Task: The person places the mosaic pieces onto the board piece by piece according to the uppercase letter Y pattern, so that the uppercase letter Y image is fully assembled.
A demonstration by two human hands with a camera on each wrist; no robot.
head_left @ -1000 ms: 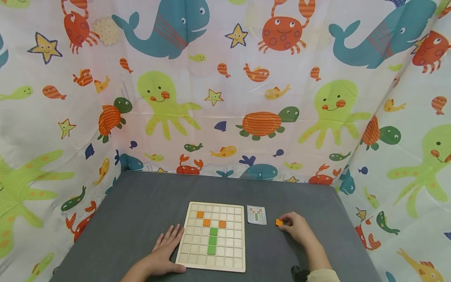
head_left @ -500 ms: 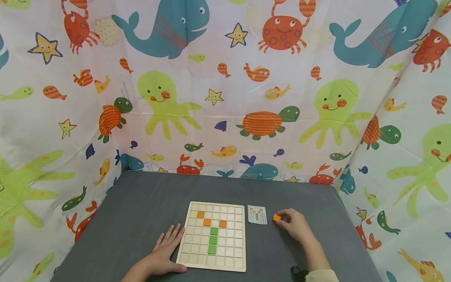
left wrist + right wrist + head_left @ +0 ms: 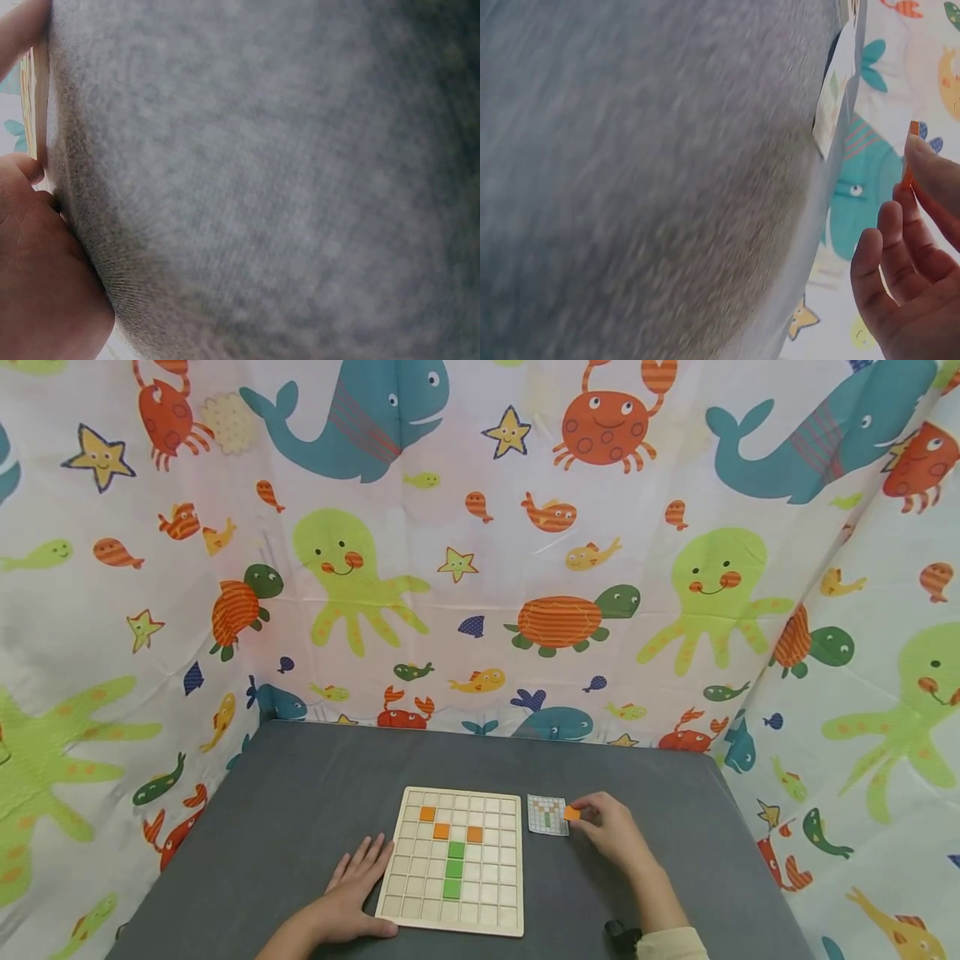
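Observation:
A light wooden grid board (image 3: 489, 893) lies on the table. Three orange tiles sit in its cells, among them an upper-left orange tile (image 3: 427, 813), with a column of three green tiles (image 3: 454, 868) below. My left hand (image 3: 347, 893) rests at the board's left side, fingers spread and thumb by the lower-left corner. To the right, my right hand (image 3: 611, 828) pinches an orange square tile (image 3: 572, 812) between thumb and fingertip. The right wrist view shows that tile (image 3: 910, 154) edge-on, raised over the table. It overlaps the right edge of a small printed pattern card (image 3: 546, 817) in the head view.
The grey table (image 3: 337, 768) is bounded at the back and sides by a white curtain (image 3: 465, 602) printed with sea animals. A black strap-like item (image 3: 621, 937) shows by the right sleeve (image 3: 671, 943).
My right hand has moved left with the orange tile, from beyond the card to the card's right edge. The left hand and the tiles on the board have stayed put.

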